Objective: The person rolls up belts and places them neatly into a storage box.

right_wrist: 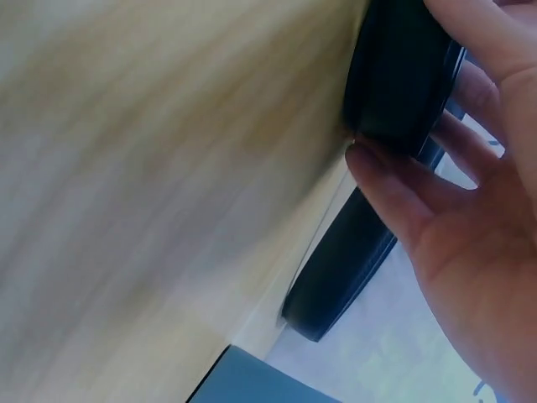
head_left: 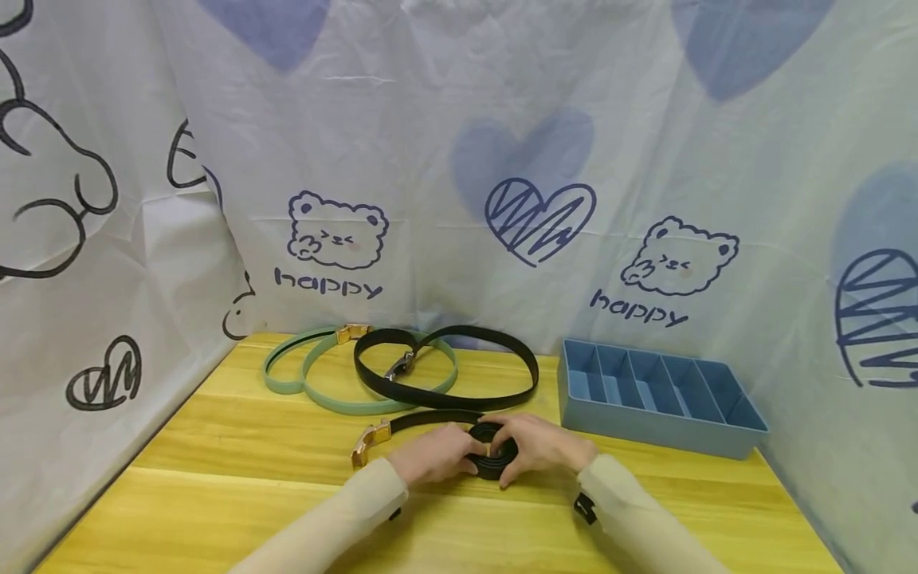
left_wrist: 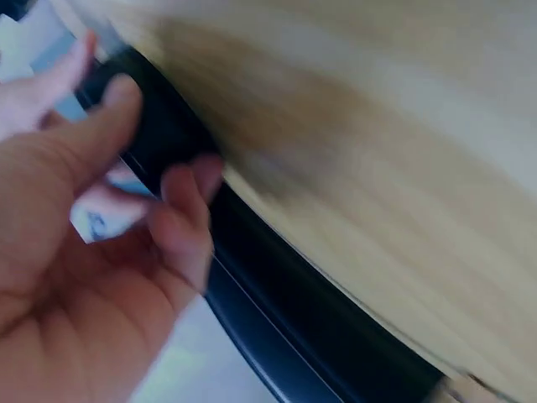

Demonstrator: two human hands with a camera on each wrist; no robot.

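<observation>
A black belt [head_left: 491, 472], wound into a coil at one end, stands on edge on the wooden table. Its unrolled end runs left to a gold buckle [head_left: 371, 442]. My left hand [head_left: 439, 454] grips the coil's left side; in the left wrist view the thumb [left_wrist: 117, 117] lies against the strap and the other fingers curl beside it. From the right, my right hand [head_left: 541, 445] holds the same coil, its fingers reaching over the top and into the middle. The right wrist view shows a fingertip [right_wrist: 369, 168] at the coil's lower edge. The coil's far side is partly hidden.
Behind the hands lie a loosely looped black belt [head_left: 527, 375] with a dark metal buckle and a pale green belt [head_left: 344, 407] with a gold buckle, overlapping. A blue-grey divided box [head_left: 660, 426] stands at the right. Printed white cloth [head_left: 445, 279] hangs behind the table.
</observation>
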